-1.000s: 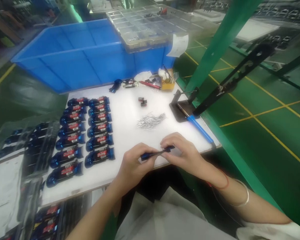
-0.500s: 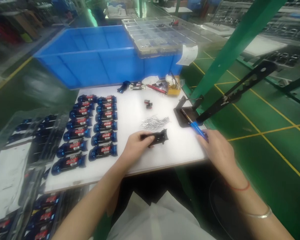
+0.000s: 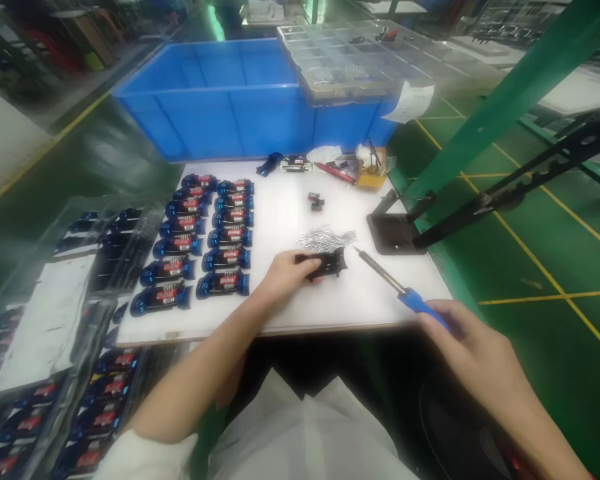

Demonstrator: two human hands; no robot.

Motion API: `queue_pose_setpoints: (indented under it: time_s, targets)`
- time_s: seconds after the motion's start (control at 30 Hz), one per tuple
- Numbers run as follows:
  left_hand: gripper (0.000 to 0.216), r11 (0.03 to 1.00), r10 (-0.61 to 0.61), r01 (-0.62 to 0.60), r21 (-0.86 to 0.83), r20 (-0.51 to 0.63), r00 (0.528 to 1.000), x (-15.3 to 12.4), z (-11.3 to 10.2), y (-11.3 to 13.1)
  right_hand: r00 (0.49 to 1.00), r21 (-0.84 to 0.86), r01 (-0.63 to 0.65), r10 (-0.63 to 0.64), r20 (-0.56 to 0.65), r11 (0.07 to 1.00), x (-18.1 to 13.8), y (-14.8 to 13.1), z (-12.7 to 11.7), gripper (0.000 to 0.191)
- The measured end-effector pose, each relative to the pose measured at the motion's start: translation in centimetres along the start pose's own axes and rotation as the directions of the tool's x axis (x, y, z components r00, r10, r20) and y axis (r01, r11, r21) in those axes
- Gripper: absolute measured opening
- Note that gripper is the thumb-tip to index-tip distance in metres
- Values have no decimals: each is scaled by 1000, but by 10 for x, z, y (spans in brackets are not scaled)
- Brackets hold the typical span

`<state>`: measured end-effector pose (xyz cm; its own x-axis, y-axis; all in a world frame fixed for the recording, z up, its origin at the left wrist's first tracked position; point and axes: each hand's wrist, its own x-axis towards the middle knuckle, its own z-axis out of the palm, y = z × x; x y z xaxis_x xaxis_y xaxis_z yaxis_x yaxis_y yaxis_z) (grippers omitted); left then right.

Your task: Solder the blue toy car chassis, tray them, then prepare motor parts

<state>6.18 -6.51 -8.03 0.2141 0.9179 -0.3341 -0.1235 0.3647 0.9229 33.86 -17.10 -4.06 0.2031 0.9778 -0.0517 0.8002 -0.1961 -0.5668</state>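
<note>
My left hand (image 3: 291,275) is closed on a black toy car chassis (image 3: 333,263), held low over the white tabletop. My right hand (image 3: 473,337) grips a soldering iron (image 3: 414,300) by its blue handle. The iron's metal tip points up and left, a short way right of the chassis and apart from it. Just behind the chassis lies a loose pile of thin silvery wire pieces (image 3: 325,238). Two small black-and-red parts (image 3: 316,200) sit farther back. Several blue toy cars (image 3: 226,283) with red detail stand in two columns on the left.
A black metal stand (image 3: 397,233) with a long slanted arm is at the table's right edge. Behind the table stands a blue crate (image 3: 220,120) with a clear compartment tray (image 3: 340,70) on it. A yellow box (image 3: 371,175) and a red tool (image 3: 334,173) lie at the back.
My right hand has drawn the soldering iron away from the black stand, towards me and its tip nearer the chassis. My left hand keeps hold of the chassis. The whole view has shifted.
</note>
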Motion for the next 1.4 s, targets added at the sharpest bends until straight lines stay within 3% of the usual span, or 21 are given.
queue_pose_setpoints:
  time_s: [0.17,0.4,0.83,1.4]
  targets:
    - [18,999,-32,31,35,26,999,0,-1,1,968,-110,226,-235,-85,968,-3,-5,14,45]
    - [19,1000,-17,17,7,44,999,1,-1,0,922,-230,355,-380,-74,906,-7,-17,17,52]
    - [17,1000,-26,26,-17,35,999,0,1,2,903,-303,388,-425,-66,870,-4,-18,22,51]
    - [18,999,-26,27,-24,63,998,0,1,2,838,-466,455,-541,-63,759,-8,-24,18,48]
